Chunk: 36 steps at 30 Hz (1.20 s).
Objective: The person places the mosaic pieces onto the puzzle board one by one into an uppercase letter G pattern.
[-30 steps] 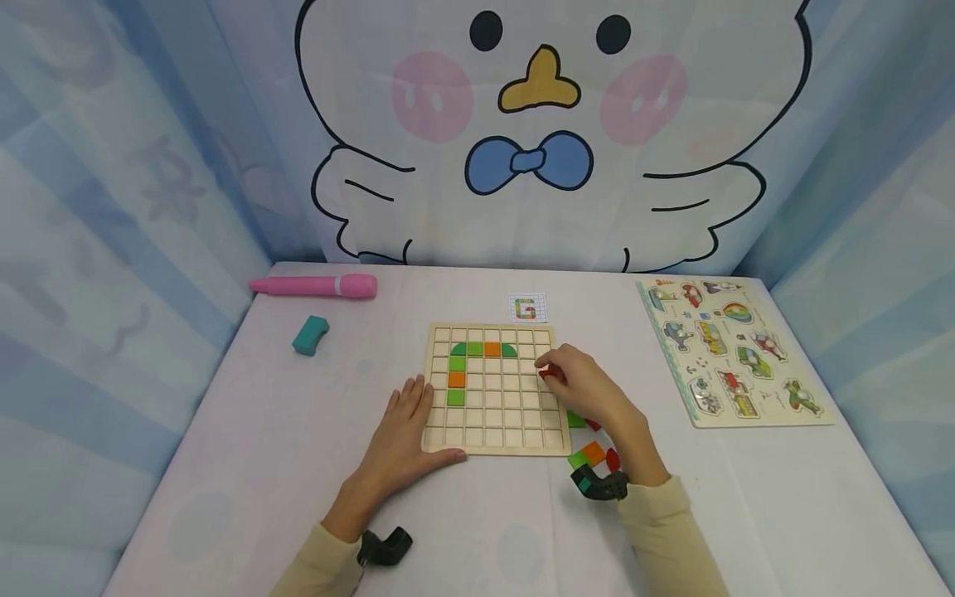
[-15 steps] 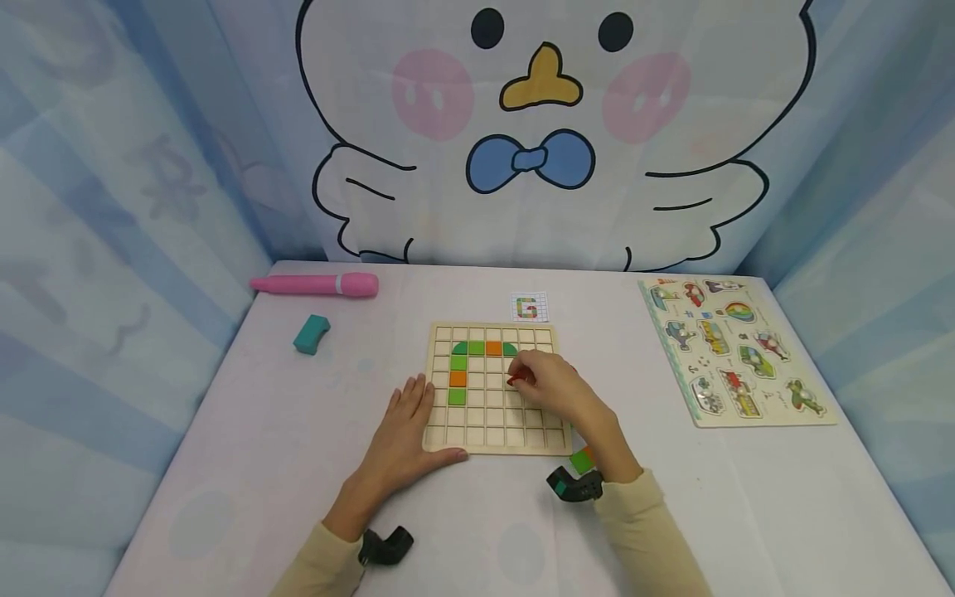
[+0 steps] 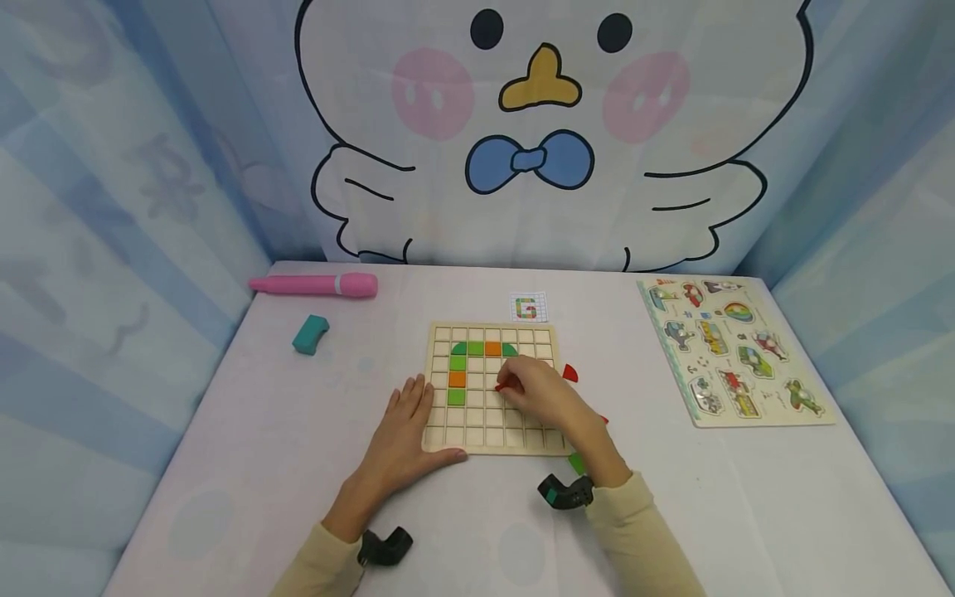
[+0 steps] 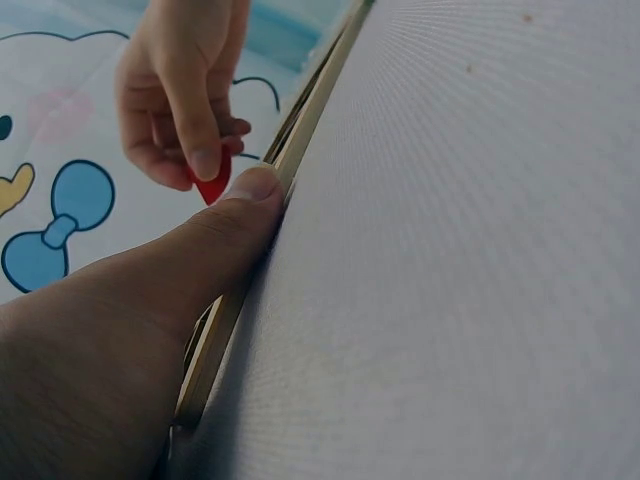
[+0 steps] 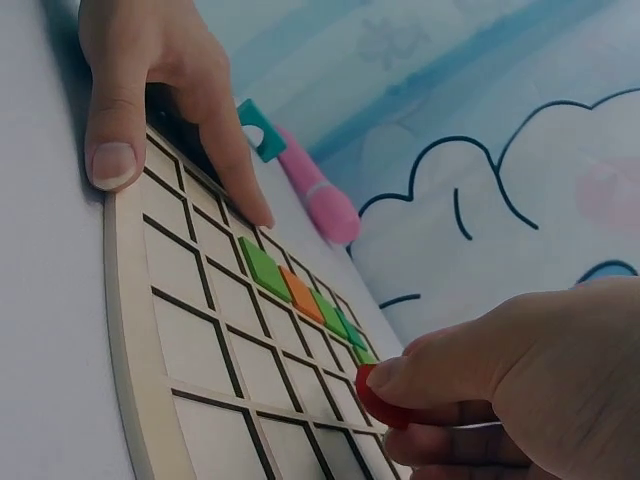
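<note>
A square wooden grid board (image 3: pixel 485 424) lies mid-table, with green and orange tiles (image 3: pixel 457 379) set in a column and a row of its cells. My left hand (image 3: pixel 399 431) rests with straight fingers along the board's left side, its thumb on the near edge. Above the board's middle, my right hand (image 3: pixel 540 390) pinches a small red piece (image 5: pixel 380 398) between thumb and fingers; its full shape is partly hidden. In the left wrist view, the red piece (image 4: pixel 213 180) has a pointed lower end.
Behind the board lies a small pattern card (image 3: pixel 529 308). Loose pieces, among them a red one (image 3: pixel 570 373) and a green one (image 3: pixel 577 463), lie right of the board. A picture puzzle board (image 3: pixel 734 352) is at right; a pink pen-shaped object (image 3: pixel 313 285) and a teal block (image 3: pixel 310 335) are at left.
My right hand has moved left from the board's right edge to over its middle, carrying the red piece. A red piece on the table has come into view behind it. The left hand stays put.
</note>
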Motion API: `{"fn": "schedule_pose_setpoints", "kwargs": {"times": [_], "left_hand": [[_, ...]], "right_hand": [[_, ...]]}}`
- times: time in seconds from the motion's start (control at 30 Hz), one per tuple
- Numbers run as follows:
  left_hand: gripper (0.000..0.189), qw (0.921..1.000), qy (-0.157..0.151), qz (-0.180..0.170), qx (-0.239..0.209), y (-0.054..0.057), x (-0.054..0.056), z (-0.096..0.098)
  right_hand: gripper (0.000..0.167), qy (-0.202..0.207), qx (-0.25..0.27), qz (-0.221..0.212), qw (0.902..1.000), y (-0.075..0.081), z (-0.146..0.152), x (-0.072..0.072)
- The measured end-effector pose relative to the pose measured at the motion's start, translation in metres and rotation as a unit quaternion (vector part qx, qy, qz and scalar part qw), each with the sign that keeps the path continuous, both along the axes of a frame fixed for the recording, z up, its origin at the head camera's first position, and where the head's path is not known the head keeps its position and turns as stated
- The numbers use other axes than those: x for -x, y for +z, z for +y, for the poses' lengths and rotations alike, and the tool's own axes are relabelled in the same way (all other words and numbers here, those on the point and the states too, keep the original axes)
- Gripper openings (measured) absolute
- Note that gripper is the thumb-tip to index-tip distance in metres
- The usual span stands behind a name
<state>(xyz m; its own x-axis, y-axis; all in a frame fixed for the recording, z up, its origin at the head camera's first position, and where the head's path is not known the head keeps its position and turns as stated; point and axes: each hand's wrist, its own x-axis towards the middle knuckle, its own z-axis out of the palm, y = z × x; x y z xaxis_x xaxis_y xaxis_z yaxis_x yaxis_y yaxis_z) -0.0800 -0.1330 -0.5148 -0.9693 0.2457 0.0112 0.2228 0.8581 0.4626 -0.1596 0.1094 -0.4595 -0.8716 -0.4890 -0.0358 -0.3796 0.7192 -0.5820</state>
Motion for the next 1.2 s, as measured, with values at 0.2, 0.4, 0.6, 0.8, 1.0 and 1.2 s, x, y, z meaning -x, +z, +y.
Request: {"fn": "schedule_pose_setpoints", "kwargs": {"times": [0.2, 0.4, 0.6, 0.8, 1.0, 1.2], "left_hand": [[0.117, 1.0000, 0.000, -0.006, 0.004, -0.001, 0.000, 0.000], [0.117, 1.0000, 0.003, -0.006, 0.007, -0.002, -0.001, 0.000], [0.117, 1.0000, 0.003, -0.004, 0.006, -0.003, -0.001, 0.000], [0.116, 1.0000, 0.003, -0.003, 0.007, -0.002, -0.001, 0.000], [0.116, 0.9999, -0.001, 0.001, 0.012, -0.001, 0.000, 0.000], [0.116, 0.9998, -0.002, 0.007, 0.016, -0.002, 0.001, 0.000]], "right_hand": [[0.007, 0.007, -0.009, 0.010, 0.9999, -0.002, -0.006, -0.003], [0.008, 0.016, 0.004, 0.023, 0.9996, -0.006, -0.012, -0.007], [0.009, 0.016, 0.015, 0.025, 0.9995, -0.008, -0.018, -0.009], [0.009, 0.026, 0.020, 0.036, 0.9988, -0.009, -0.025, -0.011], [0.011, 0.033, 0.027, 0.035, 0.9985, -0.008, -0.031, -0.014], [0.015, 0.036, 0.020, 0.031, 0.9987, -0.011, -0.035, -0.016]]}}
